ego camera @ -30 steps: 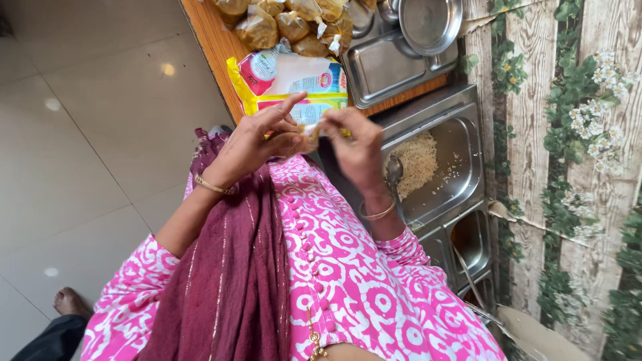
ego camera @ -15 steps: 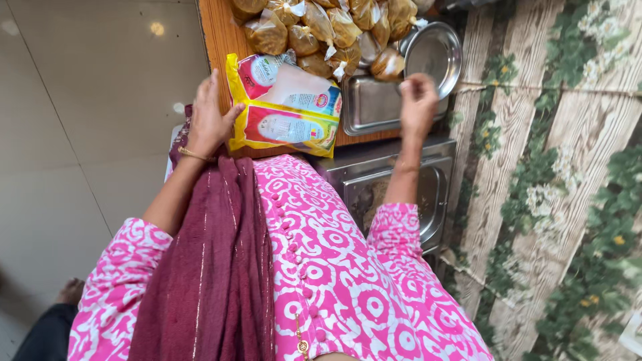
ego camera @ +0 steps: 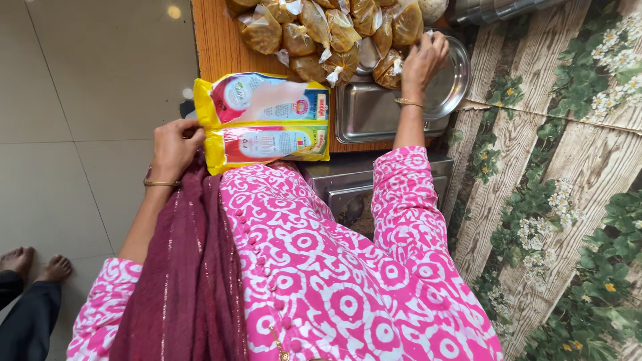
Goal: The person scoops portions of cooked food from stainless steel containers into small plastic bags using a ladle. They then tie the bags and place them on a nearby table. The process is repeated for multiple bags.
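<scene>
Left hand (ego camera: 172, 146) grips the near edge of two stacked yellow plastic food packets (ego camera: 267, 124) on the wooden counter (ego camera: 214, 47). Right hand (ego camera: 422, 61), fingers curled, touches one of roughly a dozen tied clear bags of brown liquid (ego camera: 321, 30) above two steel trays (ego camera: 381, 110).

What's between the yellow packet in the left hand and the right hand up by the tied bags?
Head view: a rectangular steel tray on the wooden counter lies between yellow packet and right hand.

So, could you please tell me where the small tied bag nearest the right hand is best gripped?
Probably at its twisted white knot, pinched from the right hand's side. The tied bag bulges round and full, leaning on the steel plate's rim, so its body offers little purchase, while the knotted neck sticks out free toward the fingers.
</scene>
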